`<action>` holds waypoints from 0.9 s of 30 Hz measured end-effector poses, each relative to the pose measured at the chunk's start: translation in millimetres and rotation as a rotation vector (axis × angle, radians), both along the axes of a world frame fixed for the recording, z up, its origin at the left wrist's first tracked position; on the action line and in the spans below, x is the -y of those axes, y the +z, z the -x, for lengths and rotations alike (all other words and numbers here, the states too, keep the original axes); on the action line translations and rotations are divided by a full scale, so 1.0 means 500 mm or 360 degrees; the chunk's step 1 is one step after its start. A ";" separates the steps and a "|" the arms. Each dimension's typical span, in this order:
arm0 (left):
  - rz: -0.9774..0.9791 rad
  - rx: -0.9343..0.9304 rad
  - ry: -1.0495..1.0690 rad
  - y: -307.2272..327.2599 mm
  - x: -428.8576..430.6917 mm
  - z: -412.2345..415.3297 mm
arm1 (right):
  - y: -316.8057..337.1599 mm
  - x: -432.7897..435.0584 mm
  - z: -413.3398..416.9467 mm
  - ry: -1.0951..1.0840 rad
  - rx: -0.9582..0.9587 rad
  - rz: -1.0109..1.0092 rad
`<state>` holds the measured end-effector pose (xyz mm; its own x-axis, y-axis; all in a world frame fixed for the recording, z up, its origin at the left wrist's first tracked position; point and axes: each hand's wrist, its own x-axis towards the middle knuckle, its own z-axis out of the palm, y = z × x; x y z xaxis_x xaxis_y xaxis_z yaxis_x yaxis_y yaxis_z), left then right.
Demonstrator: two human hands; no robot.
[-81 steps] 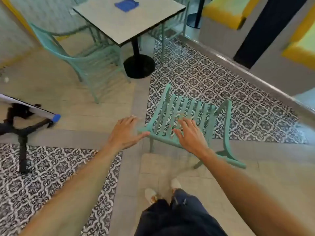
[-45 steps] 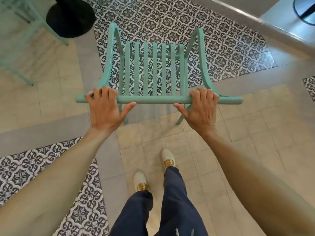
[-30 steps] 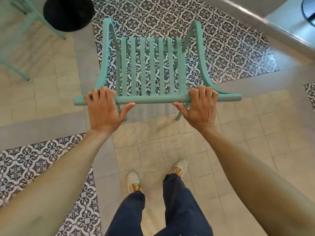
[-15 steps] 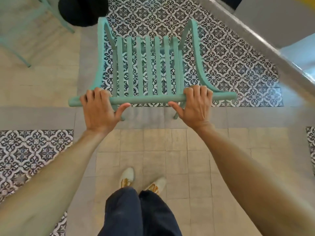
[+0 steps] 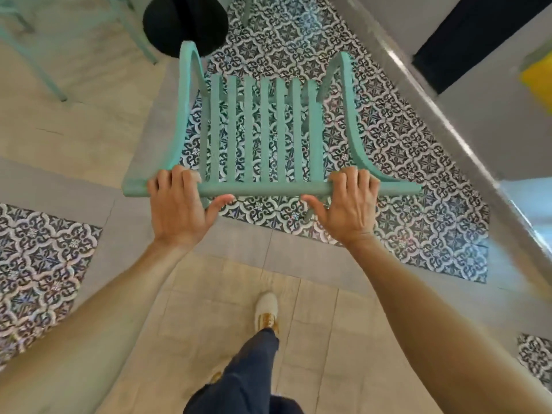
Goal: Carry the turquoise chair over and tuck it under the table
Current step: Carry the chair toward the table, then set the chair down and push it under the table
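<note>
The turquoise chair (image 5: 264,127) with a slatted seat fills the middle of the head view, seen from above and behind. My left hand (image 5: 176,207) grips the left part of its top back rail, fingers curled over it. My right hand (image 5: 348,209) grips the right part of the same rail. The chair's front points at the round black base of the table (image 5: 185,23) at the top edge. The tabletop is out of frame.
The legs of another turquoise chair (image 5: 38,58) stand at the upper left. A grey raised step (image 5: 466,144) runs diagonally along the right. My feet (image 5: 267,309) are on beige tiles behind the chair, one stepping forward.
I took hold of the back rail with both hands and have walked forward with the chair. The black table base has come nearer to the chair's front.
</note>
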<state>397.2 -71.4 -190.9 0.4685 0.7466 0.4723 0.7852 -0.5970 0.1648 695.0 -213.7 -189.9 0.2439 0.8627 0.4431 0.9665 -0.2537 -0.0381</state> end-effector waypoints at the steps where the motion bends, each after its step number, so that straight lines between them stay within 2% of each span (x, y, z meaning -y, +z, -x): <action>1: 0.0020 -0.0009 0.0025 0.000 -0.005 -0.019 | 0.003 -0.015 -0.024 0.0022 0.0003 0.0003; 13: 0.0150 -0.0062 0.0401 0.007 -0.066 -0.239 | 0.006 -0.210 -0.288 0.0371 -0.0035 0.0048; 19: 0.0243 -0.0076 0.0691 0.008 -0.112 -0.353 | 0.010 -0.351 -0.410 0.0564 -0.0073 0.0126; 27: 0.0268 -0.0185 0.0838 0.021 -0.218 -0.451 | 0.008 -0.522 -0.510 0.0712 -0.0100 0.0108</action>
